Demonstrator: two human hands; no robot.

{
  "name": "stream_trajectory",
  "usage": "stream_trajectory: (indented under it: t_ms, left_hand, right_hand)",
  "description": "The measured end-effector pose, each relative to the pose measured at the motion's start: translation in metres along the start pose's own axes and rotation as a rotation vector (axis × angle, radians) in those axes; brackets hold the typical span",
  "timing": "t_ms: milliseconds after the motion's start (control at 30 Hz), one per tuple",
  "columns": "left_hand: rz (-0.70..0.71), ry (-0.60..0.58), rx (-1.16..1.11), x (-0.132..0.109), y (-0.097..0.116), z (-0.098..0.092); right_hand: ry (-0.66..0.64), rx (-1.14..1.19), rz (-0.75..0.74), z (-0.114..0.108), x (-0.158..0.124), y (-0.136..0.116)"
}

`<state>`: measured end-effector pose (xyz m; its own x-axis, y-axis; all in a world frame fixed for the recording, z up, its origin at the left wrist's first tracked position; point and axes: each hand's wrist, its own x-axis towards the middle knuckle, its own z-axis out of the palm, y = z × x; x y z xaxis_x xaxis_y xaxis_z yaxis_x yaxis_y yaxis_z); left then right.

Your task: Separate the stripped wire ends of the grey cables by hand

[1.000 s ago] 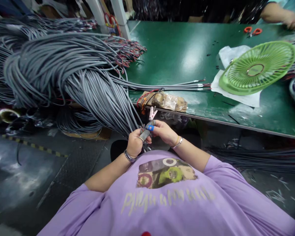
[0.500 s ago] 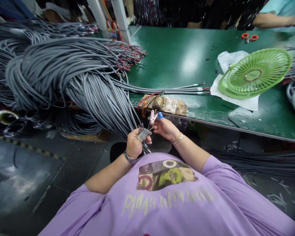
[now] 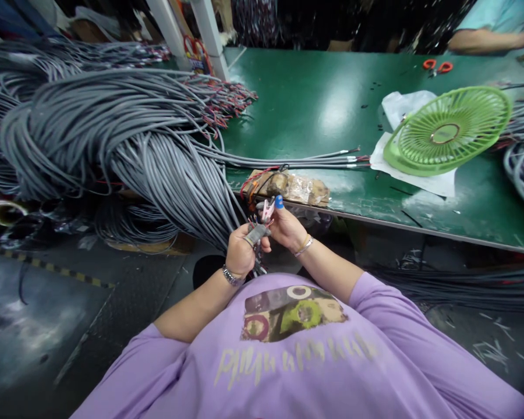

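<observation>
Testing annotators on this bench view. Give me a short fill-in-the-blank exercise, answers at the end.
1. The person's hand with a blue covering on one digit is the ____ hand.
2. The small clip near that hand is coloured ____.
3. The largest heap of grey cables lies toward the ____ edge of the picture.
4. The fan on the bench is coloured ____.

Missing words: right; pink; left; green.

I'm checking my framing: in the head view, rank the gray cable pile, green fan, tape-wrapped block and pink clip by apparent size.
Largest to smallest:
1. gray cable pile
2. green fan
3. tape-wrapped block
4. pink clip
</observation>
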<state>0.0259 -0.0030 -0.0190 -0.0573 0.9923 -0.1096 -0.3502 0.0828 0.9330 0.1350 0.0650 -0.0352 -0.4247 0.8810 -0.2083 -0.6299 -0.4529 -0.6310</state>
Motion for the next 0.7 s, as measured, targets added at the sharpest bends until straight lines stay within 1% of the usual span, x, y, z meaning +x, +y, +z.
stream_trajectory:
  t_ms: [200,367,533,700]
  left_hand:
    - [-0.010,0.011,0.018,0.001,-0.004,-0.002]
    - [0.014,0.009,0.016,-0.002,-0.001,-0.002]
    - [0.104,0.034,0.052,-0.008,-0.003,-0.007]
    - [0.211,0.073,0.154,-0.009,-0.004,-0.010]
  right_hand:
    - [0.044,0.050,-0.026,0.003,0.001,0.001]
    - [-0.004,0.066,0.057,-0.002,-0.003,0.000]
    - [-0.054,0.028,0.138,-0.004,-0.010,-0.009]
    - [0.006,-0.043,0.072,0.001,-0.011,-0.009]
